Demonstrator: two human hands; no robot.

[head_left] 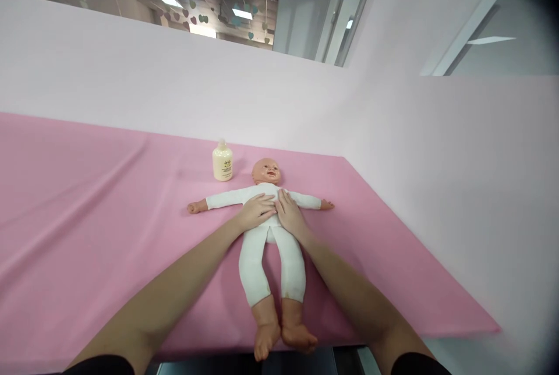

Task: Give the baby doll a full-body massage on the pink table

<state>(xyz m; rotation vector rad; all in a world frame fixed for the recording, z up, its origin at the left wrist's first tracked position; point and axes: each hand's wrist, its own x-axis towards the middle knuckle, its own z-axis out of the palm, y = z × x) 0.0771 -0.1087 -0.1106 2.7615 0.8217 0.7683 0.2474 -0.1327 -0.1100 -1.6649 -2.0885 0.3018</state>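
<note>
Left grip (255,212) and right grip (290,213) are laid flat, fingers extended, nothing grasped, on the doll (271,222) beneath; light, even contact seems called for.

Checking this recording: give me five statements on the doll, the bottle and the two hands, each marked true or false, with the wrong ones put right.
1. The doll lies face up on the pink cover with its arms spread. True.
2. The left hand and the right hand both lie on the doll's torso. True.
3. The doll wears a hat. False: its head is bare.
4. The bottle stands upright, touched by neither hand. True.
5. The doll's feet are farther from the person than its head. False: the feet are nearer, at the near edge of the cover.
</note>
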